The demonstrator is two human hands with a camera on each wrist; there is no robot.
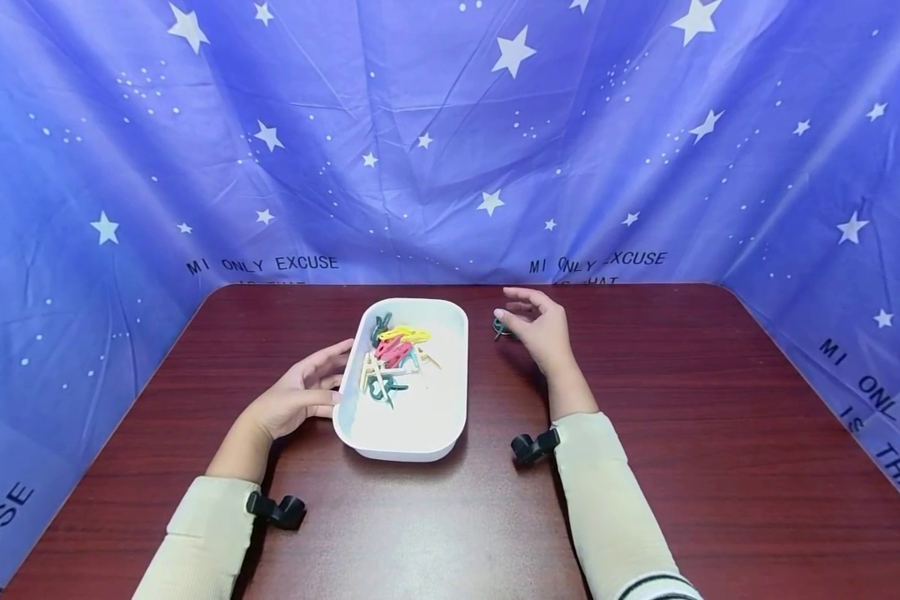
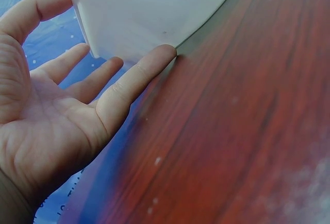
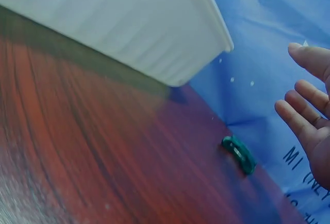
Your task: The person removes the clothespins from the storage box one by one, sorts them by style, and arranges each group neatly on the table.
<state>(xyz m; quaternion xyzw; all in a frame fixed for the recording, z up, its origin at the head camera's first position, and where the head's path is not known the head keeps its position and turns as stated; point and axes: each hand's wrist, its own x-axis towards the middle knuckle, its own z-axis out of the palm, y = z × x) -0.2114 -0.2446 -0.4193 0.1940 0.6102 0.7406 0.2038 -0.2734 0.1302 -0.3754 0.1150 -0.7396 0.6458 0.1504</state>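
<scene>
A blue backdrop printed with white stars and dark lettering hangs behind a dark red wood-grain table. On the table stands a white tray with rounded corners, its long axis running from the person's side toward the backdrop.

The left hand is beside the tray's left side, its fingers spread and only slightly bent, fingertips against the outer wall, gripping nothing. The right hand is raised to the right of the tray, fingers apart and loosely extended; it has hold of nothing.

Inside the tray, a heap of clips lies toward the left half. Pink clips slant from near left to far right; yellow clips lie nearly crosswise beyond them; pale clips point in several directions, 1 toward the person. Dark green clips sit at the heap's far and near ends.

2 black devices are worn at the wrists.

1 loose green clip lies on the table right of the tray, near the right hand but apart from it, its long axis diagonal in the right wrist view, from upper left to lower right.
</scene>
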